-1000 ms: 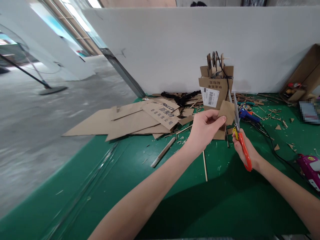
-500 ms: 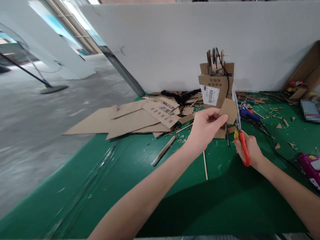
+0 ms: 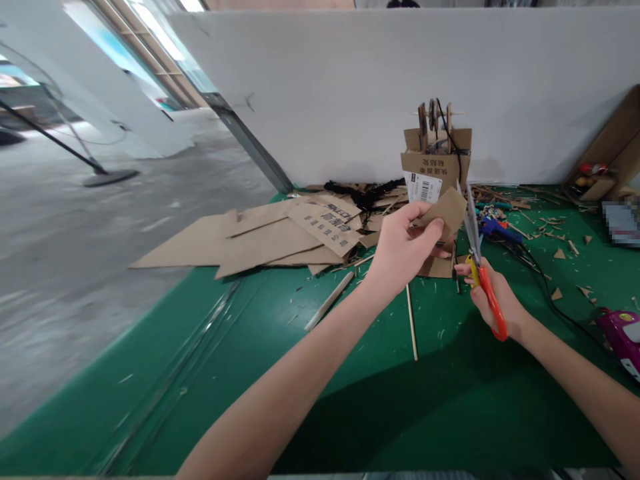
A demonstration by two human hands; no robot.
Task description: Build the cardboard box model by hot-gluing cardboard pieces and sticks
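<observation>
A small piece of cardboard (image 3: 450,212) is pinched between the thumb and fingers of my left hand (image 3: 407,243). My right hand (image 3: 495,297) grips scissors (image 3: 493,303) with orange and yellow handles. Their blades point up and stand slightly apart, just right of the cardboard piece. Behind both hands rises a cardboard box (image 3: 435,163) with a white label, topped by a wheel assembly (image 3: 435,120) on a thin stick and a black cord. My left hand hides part of the box's lower front.
Cardboard sheets (image 3: 260,243) and scraps lie at the left back of the green table (image 3: 240,380). A blue glue gun (image 3: 500,230) with a cord rests at right, near a purple device (image 3: 623,340). A wooden stick (image 3: 411,323) and a pale strip (image 3: 329,301) lie in front.
My left hand has drawn the cardboard piece slightly left and tilted it, away from the scissors. The scissor blades have opened, and my right hand's fingers have spread a little on the handles.
</observation>
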